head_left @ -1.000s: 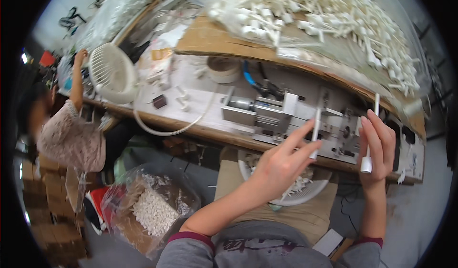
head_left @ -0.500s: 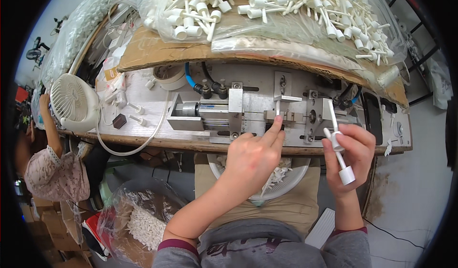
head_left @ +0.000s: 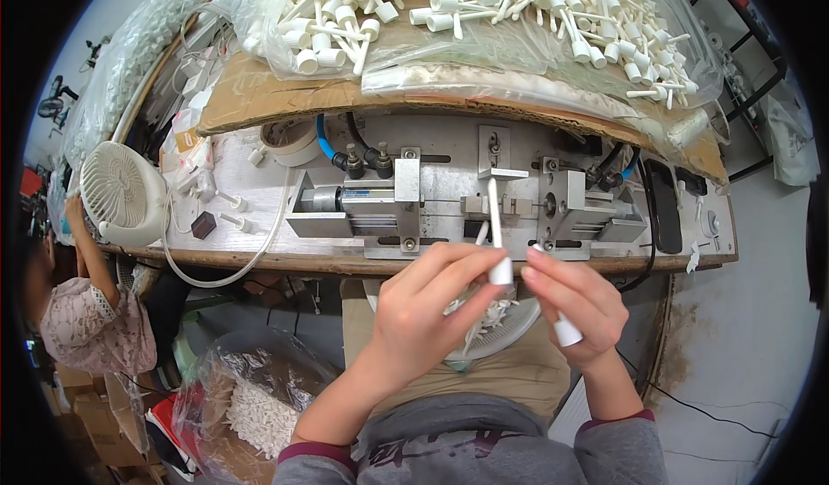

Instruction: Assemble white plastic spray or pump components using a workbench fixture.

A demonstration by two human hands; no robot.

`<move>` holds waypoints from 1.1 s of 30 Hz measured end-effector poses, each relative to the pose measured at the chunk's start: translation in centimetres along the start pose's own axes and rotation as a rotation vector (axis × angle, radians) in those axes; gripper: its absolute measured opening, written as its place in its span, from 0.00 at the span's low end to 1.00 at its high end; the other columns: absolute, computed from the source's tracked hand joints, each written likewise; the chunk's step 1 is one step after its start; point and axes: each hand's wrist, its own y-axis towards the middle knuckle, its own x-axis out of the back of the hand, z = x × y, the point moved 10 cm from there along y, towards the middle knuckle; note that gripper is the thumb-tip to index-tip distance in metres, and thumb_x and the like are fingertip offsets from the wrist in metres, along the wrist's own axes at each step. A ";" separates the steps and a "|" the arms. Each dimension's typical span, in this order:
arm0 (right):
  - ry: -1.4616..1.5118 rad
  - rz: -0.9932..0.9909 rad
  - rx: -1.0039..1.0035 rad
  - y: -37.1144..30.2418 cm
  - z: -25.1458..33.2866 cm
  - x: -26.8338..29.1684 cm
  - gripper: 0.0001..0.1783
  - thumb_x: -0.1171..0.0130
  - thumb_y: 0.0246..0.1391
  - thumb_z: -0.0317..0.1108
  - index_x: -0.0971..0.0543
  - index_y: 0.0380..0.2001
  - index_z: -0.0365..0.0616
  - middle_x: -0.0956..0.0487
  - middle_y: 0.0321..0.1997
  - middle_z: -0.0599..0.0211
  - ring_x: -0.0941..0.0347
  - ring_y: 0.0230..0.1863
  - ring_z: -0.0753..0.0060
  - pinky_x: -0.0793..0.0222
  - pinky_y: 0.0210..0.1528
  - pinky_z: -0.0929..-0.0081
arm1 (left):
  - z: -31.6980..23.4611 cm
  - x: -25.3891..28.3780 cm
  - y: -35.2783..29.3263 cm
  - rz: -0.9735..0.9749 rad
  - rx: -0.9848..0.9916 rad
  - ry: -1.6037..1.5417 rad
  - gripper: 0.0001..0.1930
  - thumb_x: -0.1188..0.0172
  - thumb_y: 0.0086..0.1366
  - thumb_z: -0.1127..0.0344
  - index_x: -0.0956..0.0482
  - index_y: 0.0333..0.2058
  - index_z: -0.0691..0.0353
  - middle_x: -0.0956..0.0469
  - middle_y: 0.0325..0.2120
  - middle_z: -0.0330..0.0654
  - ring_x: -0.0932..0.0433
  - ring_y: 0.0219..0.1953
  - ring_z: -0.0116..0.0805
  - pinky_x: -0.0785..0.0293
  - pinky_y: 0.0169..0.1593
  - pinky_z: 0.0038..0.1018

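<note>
My left hand (head_left: 414,308) pinches a white ribbed cap with a long stem (head_left: 498,226) between thumb and fingers. Its stem points up and away, in front of the metal clamping fixture (head_left: 509,206). A second thin white stick (head_left: 482,233) shows beside it; I cannot tell whether that hand holds it too. My right hand (head_left: 583,312) is closed round another white stemmed cap (head_left: 566,331), whose cap end sticks out below the fingers. The two hands are close together over the bench's front edge. Below them, a white bowl (head_left: 521,334) of small white pieces is partly hidden.
Pneumatic cylinders (head_left: 371,204) flank the fixture. Beyond it, many stemmed caps (head_left: 596,23) lie on plastic over cardboard (head_left: 285,96). A white fan (head_left: 121,193) and a phone (head_left: 662,207) are on the bench. A bag of white pieces (head_left: 263,416) stands lower left; another person (head_left: 95,321) is at far left.
My left hand has drawn back from the fixture and now holds a stemmed cap. My right hand has moved left, close to it. The whole view has shifted slightly.
</note>
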 end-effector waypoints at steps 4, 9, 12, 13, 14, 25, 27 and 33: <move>0.026 -0.093 -0.226 -1.3 -3.0 0.9 0.20 0.33 0.48 0.25 0.19 0.47 0.32 0.18 0.47 0.50 0.19 0.46 0.55 0.22 0.47 0.69 | -0.2 -2.0 0.1 0.150 -0.168 0.438 0.16 0.30 0.53 0.72 0.17 0.42 0.65 0.18 0.44 0.46 0.20 0.27 0.32 0.23 0.32 0.25; 0.346 -0.081 -0.200 -0.5 -2.8 1.0 0.38 0.31 0.51 0.39 0.30 0.58 0.23 0.29 0.61 0.36 0.25 0.58 0.46 0.30 0.59 0.59 | 0.0 -3.9 0.9 0.275 -0.230 0.649 0.12 0.33 0.54 0.69 0.17 0.39 0.62 0.19 0.50 0.46 0.22 0.23 0.32 0.26 0.28 0.28; 0.525 -0.187 -0.275 -0.9 -3.6 1.5 0.30 0.34 0.54 0.32 0.30 0.56 0.27 0.33 0.64 0.35 0.26 0.60 0.45 0.31 0.61 0.59 | 0.4 -4.2 1.6 0.373 -0.152 0.666 0.12 0.33 0.54 0.68 0.17 0.38 0.62 0.18 0.49 0.45 0.22 0.20 0.34 0.26 0.28 0.28; 0.581 -0.251 -0.287 -1.2 -3.9 1.3 0.26 0.34 0.54 0.29 0.29 0.54 0.29 0.32 0.64 0.35 0.26 0.60 0.45 0.31 0.61 0.59 | 0.4 -4.2 1.7 0.371 -0.155 0.656 0.12 0.32 0.53 0.68 0.17 0.38 0.62 0.18 0.49 0.45 0.23 0.20 0.34 0.26 0.28 0.27; 0.637 -0.315 -0.299 -1.5 -4.1 1.3 0.23 0.34 0.54 0.26 0.27 0.52 0.30 0.32 0.63 0.35 0.26 0.60 0.46 0.30 0.61 0.60 | 0.4 -4.2 1.7 0.368 -0.158 0.647 0.12 0.32 0.53 0.68 0.17 0.38 0.62 0.18 0.49 0.44 0.23 0.19 0.34 0.26 0.28 0.27; -0.193 0.141 -0.148 0.5 -1.7 -2.6 0.18 0.31 0.43 0.24 0.21 0.40 0.37 0.21 0.56 0.51 0.19 0.39 0.64 0.23 0.39 0.72 | 0.7 -2.5 -0.4 0.360 -0.129 0.448 0.13 0.30 0.52 0.66 0.15 0.38 0.59 0.17 0.47 0.39 0.23 0.20 0.34 0.26 0.28 0.26; -0.283 0.217 -0.046 0.6 -1.2 -4.1 0.16 0.34 0.42 0.27 0.21 0.38 0.37 0.20 0.54 0.49 0.20 0.26 0.71 0.27 0.29 0.76 | 0.4 -1.9 -1.8 0.474 -0.084 0.375 0.14 0.29 0.52 0.65 0.15 0.39 0.59 0.17 0.47 0.38 0.24 0.21 0.33 0.26 0.27 0.25; -0.433 0.353 -0.002 1.8 -1.0 -6.9 0.12 0.40 0.40 0.28 0.24 0.32 0.37 0.19 0.52 0.44 0.27 0.17 0.73 0.33 0.21 0.80 | -0.1 0.3 -2.6 0.309 0.053 0.106 0.13 0.29 0.55 0.63 0.15 0.37 0.62 0.15 0.38 0.41 0.21 0.21 0.29 0.27 0.26 0.24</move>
